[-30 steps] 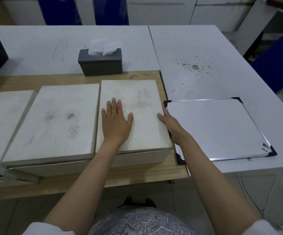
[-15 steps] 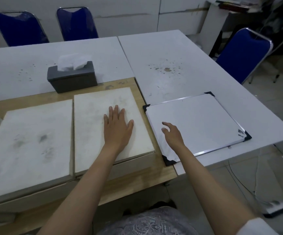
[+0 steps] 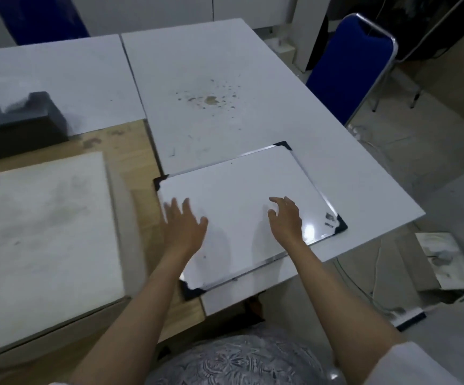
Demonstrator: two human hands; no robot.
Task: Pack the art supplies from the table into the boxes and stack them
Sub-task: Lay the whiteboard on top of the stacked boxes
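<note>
A white board (image 3: 242, 190) with a silver frame and black corners lies flat on the white table (image 3: 225, 79), near its front edge. My left hand (image 3: 183, 229) hovers over the board's left part with fingers spread and straight. My right hand (image 3: 286, 218) is over the board's right part, fingers loosely bent, holding nothing. Whether either hand touches the board I cannot tell. A closed pale box (image 3: 39, 232) lies to the left on the wooden table (image 3: 131, 151).
A dark grey tissue box (image 3: 17, 126) stands at the back left. A blue chair (image 3: 347, 68) is at the table's right side. On the floor at the right lie a flat printed item (image 3: 447, 259) and cables.
My left hand left the pale box's lid and moved right over the white board. My right hand moved further right over the board. The view turned to the right.
</note>
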